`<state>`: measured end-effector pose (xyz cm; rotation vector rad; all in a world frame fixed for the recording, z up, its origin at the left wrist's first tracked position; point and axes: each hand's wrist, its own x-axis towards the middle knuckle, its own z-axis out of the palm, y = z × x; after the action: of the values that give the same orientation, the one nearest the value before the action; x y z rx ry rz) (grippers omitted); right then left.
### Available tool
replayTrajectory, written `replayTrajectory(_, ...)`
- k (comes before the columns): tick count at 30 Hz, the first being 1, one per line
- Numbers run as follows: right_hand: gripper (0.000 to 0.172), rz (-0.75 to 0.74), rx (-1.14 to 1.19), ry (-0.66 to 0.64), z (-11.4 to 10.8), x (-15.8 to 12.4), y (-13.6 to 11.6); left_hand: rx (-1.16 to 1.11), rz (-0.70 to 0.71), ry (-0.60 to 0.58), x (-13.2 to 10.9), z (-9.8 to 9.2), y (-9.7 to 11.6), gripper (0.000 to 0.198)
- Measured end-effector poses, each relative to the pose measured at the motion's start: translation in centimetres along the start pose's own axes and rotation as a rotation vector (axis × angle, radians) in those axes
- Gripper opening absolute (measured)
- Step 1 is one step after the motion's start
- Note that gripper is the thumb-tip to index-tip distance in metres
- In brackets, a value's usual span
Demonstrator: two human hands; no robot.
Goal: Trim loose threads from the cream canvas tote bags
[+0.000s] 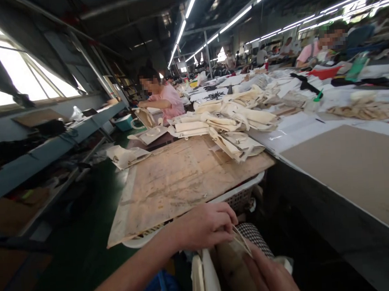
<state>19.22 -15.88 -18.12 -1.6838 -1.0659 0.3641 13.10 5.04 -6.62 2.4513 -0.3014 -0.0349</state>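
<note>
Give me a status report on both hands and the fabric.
Left hand pinching cream fabric piece at its edge. Right hand beside it, grip unclear. Wooden board ahead, not touching.

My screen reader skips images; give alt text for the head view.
The left hand pinches cream fabric, the right hand against it, before a wooden board laid on a white basket. Folded cream bags pile beyond it; a person in pink works farther back.

Only 1 view — a camera on the person's head, looking forward and down across the wooden tabletop (183,176) toward the long factory hall. It sits close above the left hand (203,226) and right hand (273,276) — both at the bottom edge.
</note>
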Motion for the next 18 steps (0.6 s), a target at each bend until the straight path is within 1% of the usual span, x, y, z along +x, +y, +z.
replayTrajectory(2,0.040,-0.007,-0.002,-0.073,-0.71,0.45,-0.83,-0.007,-0.013,0.008,-0.15,-0.23,0.12,0.007)
replayTrajectory(4,0.039,-0.008,-0.003,-0.134,-0.99,0.97,-1.12,-0.015,-0.010,0.027,-0.23,-0.20,0.20,0.008)
replayTrajectory(9,0.041,0.020,0.011,-0.236,-1.00,0.91,-0.61,-0.042,-0.011,0.113,-0.14,0.28,0.05,0.012)
replayTrajectory(13,0.043,0.051,0.019,-0.259,-1.05,0.70,-0.61,-0.023,-0.007,0.132,-0.14,0.48,-0.09,0.013)
replayTrajectory(18,0.042,0.040,0.040,-0.226,-1.15,0.85,-1.46,0.062,-0.033,0.080,-0.32,0.36,-0.03,0.009)
